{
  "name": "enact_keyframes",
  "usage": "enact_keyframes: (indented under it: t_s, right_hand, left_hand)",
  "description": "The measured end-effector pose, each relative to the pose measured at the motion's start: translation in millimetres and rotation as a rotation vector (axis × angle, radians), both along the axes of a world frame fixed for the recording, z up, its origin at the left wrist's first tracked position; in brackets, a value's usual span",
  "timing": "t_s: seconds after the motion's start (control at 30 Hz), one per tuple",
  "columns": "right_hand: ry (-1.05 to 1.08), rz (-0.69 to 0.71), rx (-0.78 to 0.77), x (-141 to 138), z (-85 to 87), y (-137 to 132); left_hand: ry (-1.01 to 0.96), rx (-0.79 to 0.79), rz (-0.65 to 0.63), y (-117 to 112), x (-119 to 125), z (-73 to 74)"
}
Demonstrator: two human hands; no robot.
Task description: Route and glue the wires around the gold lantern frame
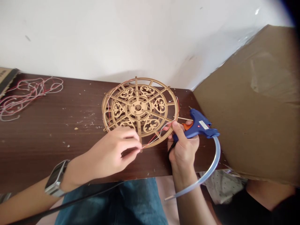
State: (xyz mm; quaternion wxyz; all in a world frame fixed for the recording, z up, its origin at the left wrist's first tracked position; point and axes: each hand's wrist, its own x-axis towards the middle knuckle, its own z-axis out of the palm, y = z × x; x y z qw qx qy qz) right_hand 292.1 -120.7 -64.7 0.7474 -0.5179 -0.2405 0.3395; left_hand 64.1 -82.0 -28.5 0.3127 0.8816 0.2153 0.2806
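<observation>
A round, laser-cut wooden ornament (140, 108) with heart-shaped scrollwork lies flat on the dark wooden table (47, 137). Thin red and white wires (156, 136) run along its rim. My left hand (112, 154), with a watch on the wrist, is closed at the ornament's near edge, its fingers pinching the wire. My right hand (183, 147) grips a blue hot glue gun (199, 126) with an orange trigger, just right of the ornament. Its nozzle points away toward the back. A clear glue stick (206, 173) curves out of the gun's rear.
A tangle of red and white wires (23, 92) lies at the table's far left, beside a box corner (6, 78). A large cardboard sheet (255, 109) leans over the table's right end. A black cable (77, 200) crosses my lap. Crumbs dot the tabletop.
</observation>
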Motion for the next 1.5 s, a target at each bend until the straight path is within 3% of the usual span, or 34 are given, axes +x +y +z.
enact_keyframes:
  t_s: [0.23, 0.53, 1.1, 1.5]
  right_hand:
    - [0.0, -0.004, 0.018, -0.3, 0.6, 1.5]
    - [-0.008, -0.01, 0.02, 0.1, -0.2, 1.4]
    - [-0.005, -0.013, 0.004, -0.6, 0.1, 1.1]
    - [-0.012, 0.013, 0.005, -0.2, -0.7, 0.2]
  left_hand:
    - [-0.007, 0.04, -0.01, 0.8, -0.6, -4.8]
    - [-0.016, 0.099, 0.067, -1.3, -1.5, -9.1]
    - [-0.063, -0.008, 0.018, 2.2, -0.5, -7.5]
    - [0.05, -0.097, 0.106, 5.2, 3.3, -4.5]
